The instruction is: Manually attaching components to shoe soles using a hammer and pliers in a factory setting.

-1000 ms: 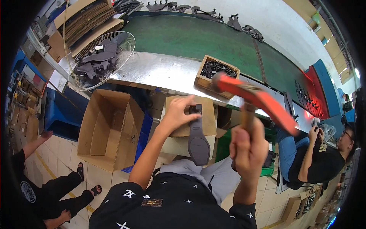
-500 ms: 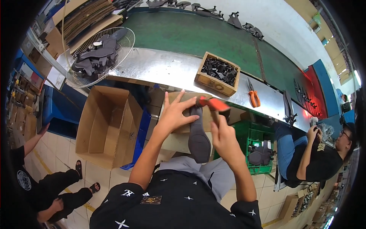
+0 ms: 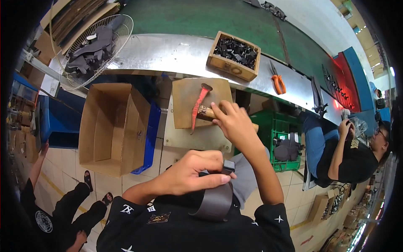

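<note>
My left hand is closed in front of my chest, gripping a dark grey sandal piece whose wide, curved end hangs below the fingers. A small black buckle sticks out beside the thumb and forefinger. Farther forward, my right hand is over the wooden handle of a hammer, its fingers around it. The hammer's red head is on a square brown board, which lies on a pale work stand.
A wooden box of black buckles and orange-handled pliers sit on the metal ledge. An open carton stands left, below a wire basket of grey pieces. Right are a green crate and a seated person.
My left hand has lifted the sandal piece off the board and drawn it back toward my chest. My right hand has brought the hammer down onto the board. The view has shifted.
</note>
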A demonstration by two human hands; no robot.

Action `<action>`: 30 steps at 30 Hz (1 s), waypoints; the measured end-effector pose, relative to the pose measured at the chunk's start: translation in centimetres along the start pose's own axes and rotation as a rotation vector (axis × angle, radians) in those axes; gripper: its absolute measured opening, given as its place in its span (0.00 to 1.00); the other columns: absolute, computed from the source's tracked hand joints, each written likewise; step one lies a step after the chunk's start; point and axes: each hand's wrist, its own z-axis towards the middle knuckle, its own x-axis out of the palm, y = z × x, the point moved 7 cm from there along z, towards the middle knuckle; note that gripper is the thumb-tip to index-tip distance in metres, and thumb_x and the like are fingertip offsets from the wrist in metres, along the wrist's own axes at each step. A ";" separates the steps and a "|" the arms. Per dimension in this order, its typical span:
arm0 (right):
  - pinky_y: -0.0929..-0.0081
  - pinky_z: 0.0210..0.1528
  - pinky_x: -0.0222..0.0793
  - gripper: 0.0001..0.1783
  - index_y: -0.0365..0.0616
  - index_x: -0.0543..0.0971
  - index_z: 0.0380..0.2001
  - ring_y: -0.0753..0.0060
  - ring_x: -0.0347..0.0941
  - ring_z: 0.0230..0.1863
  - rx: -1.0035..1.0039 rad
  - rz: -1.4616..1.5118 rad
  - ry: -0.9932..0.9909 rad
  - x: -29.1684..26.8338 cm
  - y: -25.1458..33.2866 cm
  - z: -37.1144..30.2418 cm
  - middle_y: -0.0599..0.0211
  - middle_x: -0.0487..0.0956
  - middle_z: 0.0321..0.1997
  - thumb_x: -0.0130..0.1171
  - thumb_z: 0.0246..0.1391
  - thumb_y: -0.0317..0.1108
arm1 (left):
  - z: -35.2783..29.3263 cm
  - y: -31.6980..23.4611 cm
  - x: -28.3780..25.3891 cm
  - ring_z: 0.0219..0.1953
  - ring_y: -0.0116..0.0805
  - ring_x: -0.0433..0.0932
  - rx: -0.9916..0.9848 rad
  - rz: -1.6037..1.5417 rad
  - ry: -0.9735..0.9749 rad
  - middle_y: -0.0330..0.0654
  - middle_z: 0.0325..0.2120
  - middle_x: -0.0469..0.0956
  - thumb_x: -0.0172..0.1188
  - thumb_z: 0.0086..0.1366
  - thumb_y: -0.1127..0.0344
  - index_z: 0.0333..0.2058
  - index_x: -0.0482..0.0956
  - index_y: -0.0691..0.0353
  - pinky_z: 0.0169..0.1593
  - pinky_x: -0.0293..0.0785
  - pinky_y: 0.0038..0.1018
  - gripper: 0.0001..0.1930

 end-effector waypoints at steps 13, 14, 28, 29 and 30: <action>0.58 0.53 0.69 0.34 0.35 0.80 0.35 0.58 0.74 0.46 0.409 1.937 -0.235 -4.8 6.1 -10.2 0.56 0.78 0.42 0.56 0.60 0.63 | -0.7 1.4 6.1 0.50 0.31 0.74 -0.364 -0.586 0.344 0.41 0.43 0.77 0.48 0.76 0.60 0.49 0.76 0.71 0.58 0.67 0.26 0.17; 0.57 0.53 0.68 0.34 0.36 0.80 0.35 0.57 0.73 0.46 0.341 1.954 -0.240 -5.1 6.2 -10.3 0.56 0.78 0.41 0.56 0.60 0.63 | -1.0 1.9 6.8 0.53 0.32 0.73 -0.366 -0.613 0.411 0.43 0.44 0.76 0.45 0.77 0.58 0.51 0.75 0.69 0.60 0.65 0.28 0.19; 0.59 0.50 0.65 0.30 0.36 0.81 0.32 0.57 0.73 0.45 0.180 2.010 -0.337 -7.0 6.4 -12.7 0.57 0.79 0.37 0.56 0.62 0.58 | -1.4 1.6 9.7 0.53 0.32 0.71 -0.499 -0.526 0.598 0.42 0.43 0.75 0.45 0.78 0.56 0.45 0.77 0.66 0.59 0.64 0.28 0.18; 0.59 0.50 0.66 0.30 0.37 0.81 0.33 0.57 0.73 0.45 0.190 2.009 -0.336 -6.8 6.3 -12.8 0.57 0.79 0.37 0.56 0.62 0.58 | -1.2 1.7 9.8 0.52 0.32 0.71 -0.498 -0.541 0.610 0.42 0.42 0.75 0.45 0.78 0.56 0.45 0.76 0.66 0.59 0.64 0.27 0.18; 0.60 0.51 0.67 0.30 0.37 0.81 0.34 0.57 0.73 0.45 0.201 2.008 -0.336 -6.7 6.1 -13.0 0.57 0.80 0.37 0.56 0.62 0.59 | -0.9 1.8 9.8 0.52 0.32 0.71 -0.504 -0.533 0.621 0.42 0.42 0.75 0.45 0.78 0.56 0.45 0.76 0.66 0.59 0.64 0.27 0.18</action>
